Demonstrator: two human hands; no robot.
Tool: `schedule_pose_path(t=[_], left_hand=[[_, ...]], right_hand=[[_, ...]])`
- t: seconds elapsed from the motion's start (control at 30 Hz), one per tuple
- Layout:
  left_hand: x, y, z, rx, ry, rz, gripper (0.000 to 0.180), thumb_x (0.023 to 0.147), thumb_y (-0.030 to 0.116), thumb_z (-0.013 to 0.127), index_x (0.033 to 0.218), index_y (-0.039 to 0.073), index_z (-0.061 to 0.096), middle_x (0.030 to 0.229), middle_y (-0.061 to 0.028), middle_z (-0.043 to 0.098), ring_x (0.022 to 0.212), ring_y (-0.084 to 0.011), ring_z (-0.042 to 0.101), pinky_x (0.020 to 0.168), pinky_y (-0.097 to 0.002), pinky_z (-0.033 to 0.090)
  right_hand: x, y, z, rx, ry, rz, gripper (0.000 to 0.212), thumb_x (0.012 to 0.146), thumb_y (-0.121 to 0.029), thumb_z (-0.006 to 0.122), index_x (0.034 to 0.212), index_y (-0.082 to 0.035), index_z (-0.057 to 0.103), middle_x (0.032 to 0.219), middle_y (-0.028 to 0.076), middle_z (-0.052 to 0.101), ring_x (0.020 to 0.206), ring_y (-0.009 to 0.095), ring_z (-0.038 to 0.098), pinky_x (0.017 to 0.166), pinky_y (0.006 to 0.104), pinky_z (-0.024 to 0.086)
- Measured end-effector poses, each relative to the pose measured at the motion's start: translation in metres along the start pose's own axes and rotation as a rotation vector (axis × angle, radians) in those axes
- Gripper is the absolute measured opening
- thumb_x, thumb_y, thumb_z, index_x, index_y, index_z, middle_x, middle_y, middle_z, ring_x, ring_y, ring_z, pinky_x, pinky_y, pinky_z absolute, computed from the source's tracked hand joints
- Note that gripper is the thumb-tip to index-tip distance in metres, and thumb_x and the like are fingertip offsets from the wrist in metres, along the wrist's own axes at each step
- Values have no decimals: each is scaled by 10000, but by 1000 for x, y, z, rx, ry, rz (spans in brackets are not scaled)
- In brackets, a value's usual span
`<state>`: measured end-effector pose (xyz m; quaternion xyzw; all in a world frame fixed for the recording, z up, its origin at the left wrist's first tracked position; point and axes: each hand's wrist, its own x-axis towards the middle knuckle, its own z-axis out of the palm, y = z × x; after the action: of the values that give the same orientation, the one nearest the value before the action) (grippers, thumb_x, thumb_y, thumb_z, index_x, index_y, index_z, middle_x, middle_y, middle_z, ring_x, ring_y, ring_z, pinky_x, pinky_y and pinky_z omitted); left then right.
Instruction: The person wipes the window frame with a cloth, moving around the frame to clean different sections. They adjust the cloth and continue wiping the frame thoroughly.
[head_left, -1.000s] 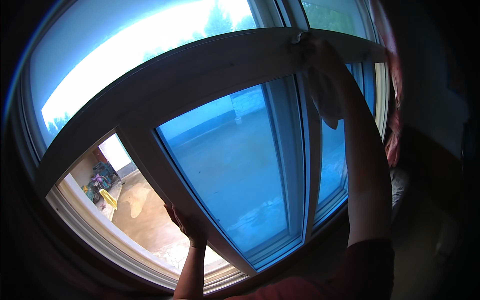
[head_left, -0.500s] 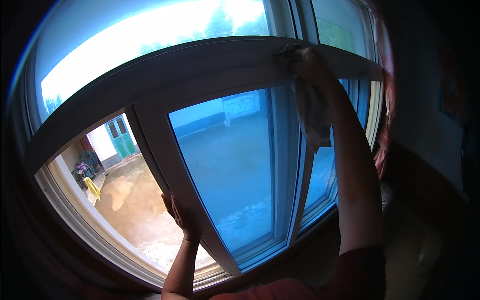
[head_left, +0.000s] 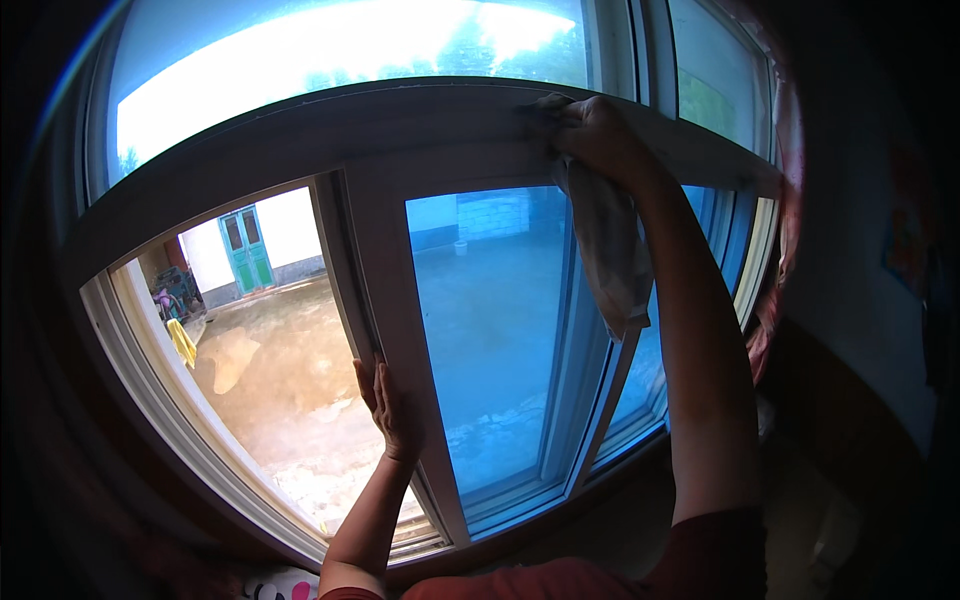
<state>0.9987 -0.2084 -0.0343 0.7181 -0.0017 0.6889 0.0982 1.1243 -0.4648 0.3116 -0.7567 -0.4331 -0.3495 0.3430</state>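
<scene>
My right hand [head_left: 604,143] is raised to the dark horizontal rail [head_left: 450,120] of a window. Its fingers are closed on a greyish cloth [head_left: 607,245], bunched against the rail, with the rest hanging down in front of the glass. Lower and to the left, my left hand [head_left: 398,415] rests against the upright edge of the sliding sash [head_left: 385,270]. Its fingers are stretched upward along that edge and hold nothing. Blue-looking glass [head_left: 490,340] fills the sash just right of this hand.
Left of the sash, the open gap shows a yard [head_left: 275,370] with a green door [head_left: 247,250] and a yellow cloth [head_left: 181,343]. Window tracks [head_left: 190,450] run along the lower left. A reddish curtain [head_left: 788,230] hangs at the right edge.
My right hand has moved left along the rail with the cloth. The view has turned, so the window sits farther right. My left hand remains on the sash edge.
</scene>
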Motion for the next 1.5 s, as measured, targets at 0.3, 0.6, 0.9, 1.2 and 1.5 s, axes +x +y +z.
schedule_pose_path(t=[0.3, 0.6, 0.9, 1.2, 1.5], left_hand=[[2, 2, -4, -3, -37, -3, 641, 773, -92, 508, 1373, 35, 321, 1383, -169, 417, 1360, -383, 243, 1091, -453, 252], [3, 4, -3, -24, -26, 0, 691, 748, -123, 482, 1393, 46, 300, 1390, -184, 404, 1359, -400, 232, 1093, -450, 246], [0, 7, 2, -3, -24, -27, 564, 850, -69, 432, 1386, 32, 288, 1413, -160, 372, 1368, -381, 216, 1098, -435, 247], [0, 2, 3, 19, 28, 5, 653, 776, -127, 511, 1375, 25, 302, 1377, -174, 420, 1347, -389, 266, 1085, -432, 281], [-1, 4, 2, -23, -6, -4, 599, 785, -51, 522, 1353, 12, 344, 1376, -178, 421, 1355, -403, 242, 1091, -465, 240]], right_hand=[[-4, -35, 5, 13, -51, -34, 305, 822, -271, 635, 959, -2, 677, 768, 96, 674, 706, 145, 639, 710, 307, 504], [-11, 124, -58, -119, 91, 344, 505, 785, -500, 657, 1010, -49, 675, 870, 113, 689, 804, 215, 662, 780, 348, 499], [-14, 168, -88, -28, 174, 472, 481, 800, -429, 640, 1014, 1, 666, 865, 136, 678, 822, 203, 654, 766, 323, 491], [-7, 85, -47, 169, 24, 283, 378, 788, -267, 636, 1029, 24, 647, 865, 139, 673, 759, 194, 662, 750, 326, 520], [5, -18, 8, 126, -34, 138, 305, 764, -231, 644, 964, -5, 685, 738, 100, 664, 636, 136, 633, 667, 282, 519]])
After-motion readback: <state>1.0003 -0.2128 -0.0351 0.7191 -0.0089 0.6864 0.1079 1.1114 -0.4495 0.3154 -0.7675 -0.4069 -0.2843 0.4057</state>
